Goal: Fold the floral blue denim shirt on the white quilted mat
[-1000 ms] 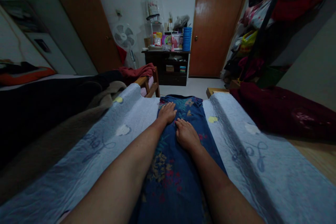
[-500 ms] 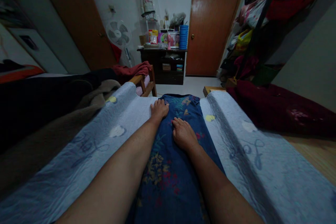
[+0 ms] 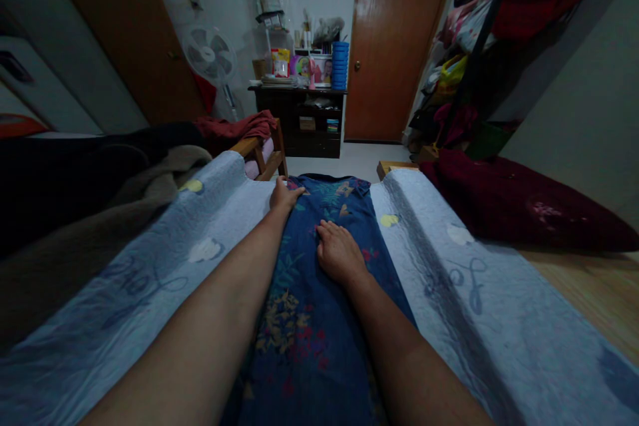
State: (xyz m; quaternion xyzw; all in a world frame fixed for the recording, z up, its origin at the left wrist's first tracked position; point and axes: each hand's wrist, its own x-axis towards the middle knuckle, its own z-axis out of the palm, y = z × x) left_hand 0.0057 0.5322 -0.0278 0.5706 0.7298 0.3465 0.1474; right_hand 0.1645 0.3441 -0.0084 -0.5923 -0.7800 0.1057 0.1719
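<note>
A long dark blue garment [image 3: 299, 373] with red, tan and teal flower prints lies spread lengthwise before me on a pale blue blanket [image 3: 449, 319]. My left hand [image 3: 285, 196] is at the garment's far left edge, its thumb stretched out to the right over the cloth. Its other fingers point away from me and are partly hidden. Lower and to the right, my right hand [image 3: 341, 251] rests palm down on the middle of the garment, fingers extended and slightly bent. Neither hand visibly grips the cloth.
Dark clothes and a brown blanket [image 3: 164, 176] are heaped at left, beside a wooden frame [image 3: 272, 163]. A maroon cushion-like bundle [image 3: 519, 203] sits at right on a wooden surface. Beyond stand a fan [image 3: 210, 53], a dark cabinet [image 3: 269, 110] and a door [image 3: 394, 46].
My left hand has shifted outward to the garment's left edge, its thumb now spread apart. My right hand stays at about the same spot on the cloth. The view has turned slightly right.
</note>
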